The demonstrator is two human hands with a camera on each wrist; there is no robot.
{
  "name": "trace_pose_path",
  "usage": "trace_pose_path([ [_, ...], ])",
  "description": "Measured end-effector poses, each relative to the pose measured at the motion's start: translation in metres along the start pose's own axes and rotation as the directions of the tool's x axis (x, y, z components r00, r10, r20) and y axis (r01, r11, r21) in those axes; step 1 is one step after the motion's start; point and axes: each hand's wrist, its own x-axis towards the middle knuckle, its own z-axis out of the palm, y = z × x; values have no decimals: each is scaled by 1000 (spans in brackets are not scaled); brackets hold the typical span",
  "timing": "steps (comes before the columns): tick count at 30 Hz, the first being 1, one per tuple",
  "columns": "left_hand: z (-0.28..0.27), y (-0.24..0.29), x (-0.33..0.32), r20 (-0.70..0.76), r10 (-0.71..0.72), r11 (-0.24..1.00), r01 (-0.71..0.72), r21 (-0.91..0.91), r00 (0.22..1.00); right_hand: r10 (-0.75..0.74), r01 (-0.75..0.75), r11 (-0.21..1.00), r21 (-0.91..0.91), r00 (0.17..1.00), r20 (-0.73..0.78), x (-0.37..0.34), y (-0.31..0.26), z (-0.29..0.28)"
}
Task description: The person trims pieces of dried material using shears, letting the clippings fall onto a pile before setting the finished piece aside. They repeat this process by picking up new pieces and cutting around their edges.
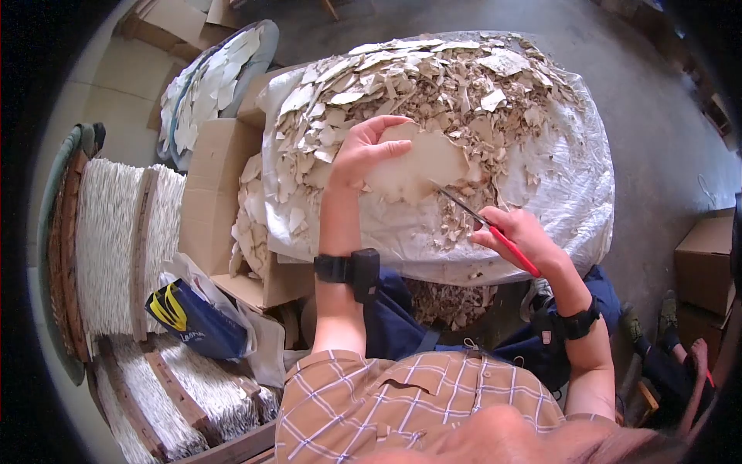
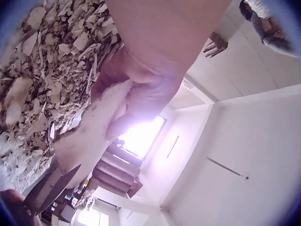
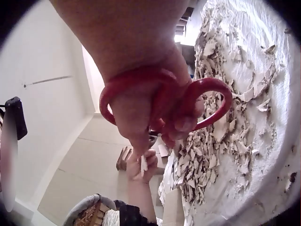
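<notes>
Sheet (image 1: 425, 162), thin, off-white and ragged-edged, is located above the near part of the white-covered worktop (image 1: 568, 193). Left grip (image 1: 362, 155) pinches the sheet at its left end, thumb on the upper face. Right grip (image 1: 525, 232) grasps the scissors (image 1: 511, 246), with fingers passed through the red handle loops, as the right wrist view shows. The blades point toward the left grip; their tips meet the near edge of the sheet. The head view does not show whether the sheet lies between the blades.

Flakes (image 1: 433, 81) of the same off-white colour cover the far part of the worktop and extend, more thinly, beneath the sheet. Further pieces lie below the near edge of the worktop.

Carton (image 1: 209, 197), open, stands just beside the worktop on the left, with pale pieces at its inner side. A blue bag (image 1: 197, 321) is positioned nearer the person, next to upright white stacks (image 1: 112, 247). At far left, a round tray (image 1: 268, 42) bears larger pale pieces. A second carton (image 1: 707, 243) stands at right, well apart from the worktop.
</notes>
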Motion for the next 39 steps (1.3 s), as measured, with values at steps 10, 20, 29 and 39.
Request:
trace_pose_path([
  [10,-5,-5,5,-15,29,999,-29,19,999,-134,70,957,-282,968,-213,5,3,10],
  [20,-3,-14,19,-591,195,889,-395,-230,783,58,-69,998,3,813,-579,16,23,14],
  [29,30,-15,14,-275,200,923,-276,-269,940,157,17,958,286,802,-576,28,6,14],
  [39,22,-15,7,-203,255,935,-294,-197,945,0,53,997,65,774,-634,27,2,12],
])
